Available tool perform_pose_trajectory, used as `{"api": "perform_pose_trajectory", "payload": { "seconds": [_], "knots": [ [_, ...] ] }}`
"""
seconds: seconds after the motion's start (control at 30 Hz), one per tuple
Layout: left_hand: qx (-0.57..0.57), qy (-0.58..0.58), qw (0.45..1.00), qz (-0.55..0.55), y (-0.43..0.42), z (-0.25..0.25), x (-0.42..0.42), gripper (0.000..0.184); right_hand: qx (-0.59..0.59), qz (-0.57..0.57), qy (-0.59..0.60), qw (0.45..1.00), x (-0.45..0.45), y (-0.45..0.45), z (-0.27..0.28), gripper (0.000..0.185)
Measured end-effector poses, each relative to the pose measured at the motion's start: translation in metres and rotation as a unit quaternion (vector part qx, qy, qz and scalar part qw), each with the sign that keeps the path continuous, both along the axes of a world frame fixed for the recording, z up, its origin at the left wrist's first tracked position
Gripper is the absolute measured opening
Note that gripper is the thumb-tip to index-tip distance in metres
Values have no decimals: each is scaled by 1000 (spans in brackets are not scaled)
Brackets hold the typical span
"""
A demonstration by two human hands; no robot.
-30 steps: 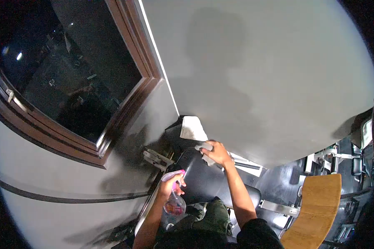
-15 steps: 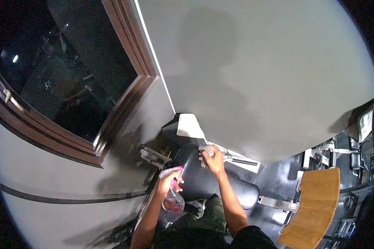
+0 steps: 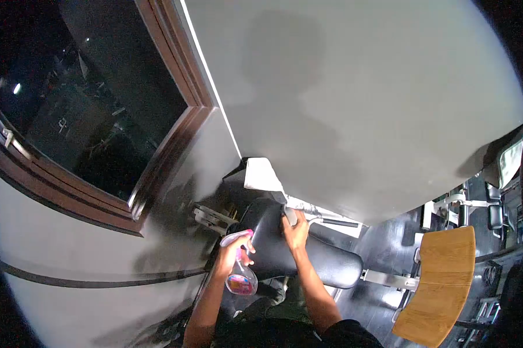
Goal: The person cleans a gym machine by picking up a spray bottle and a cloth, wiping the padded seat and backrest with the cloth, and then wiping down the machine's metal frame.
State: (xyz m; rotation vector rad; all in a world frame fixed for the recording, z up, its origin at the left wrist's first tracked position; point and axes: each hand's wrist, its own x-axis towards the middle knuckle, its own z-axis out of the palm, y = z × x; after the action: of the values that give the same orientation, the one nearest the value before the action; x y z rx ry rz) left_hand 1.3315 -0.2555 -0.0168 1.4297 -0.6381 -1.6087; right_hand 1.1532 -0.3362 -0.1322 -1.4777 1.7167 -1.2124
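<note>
- Grey walls meet in a corner beside a brown-framed window, and a white towel lies draped near that corner, just beyond a black padded bench
- The bench runs across the middle, directly in front of the person, with a curved tan panel well apart from it on the right
- The right hand reaches across the pad to its far edge, fingers closed on a pale cloth, much of which the hand hides
- Compared with half a second ago, that hand sits a little nearer the body, and the cloth, which showed on top of the pad, now shows up at the far rim; I judge that the contact has shifted from the top face to the edge, though how firmly it presses cannot be told
- The left hand stays wrapped around the neck of a clear spray bottle, held roughly upright by the near side of the pad; whether the trigger is squeezed I cannot tell
- The towel keeps its place, untouched by either hand, while the whole view has drifted slightly
</note>
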Motion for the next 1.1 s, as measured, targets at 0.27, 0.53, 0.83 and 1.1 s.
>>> {"api": "perform_pose_trajectory", "payload": {
  "seconds": [0.27,0.53,0.83,1.1],
  "knots": [
    [-16,7,1000,-22,1,-2,4,33,-25,32,-38,998,-5,33,-10,27],
    [-15,23,999,-46,-1,-16,11,38,3,10,-50,999,5,22,12,28],
    [-22,19,998,-48,0,-9,8,33,-34,41,-35,998,-2,54,-13,25],
    [-26,11,998,-53,-3,-10,7,38,2,14,-53,998,13,42,34,26]
  ]
}}
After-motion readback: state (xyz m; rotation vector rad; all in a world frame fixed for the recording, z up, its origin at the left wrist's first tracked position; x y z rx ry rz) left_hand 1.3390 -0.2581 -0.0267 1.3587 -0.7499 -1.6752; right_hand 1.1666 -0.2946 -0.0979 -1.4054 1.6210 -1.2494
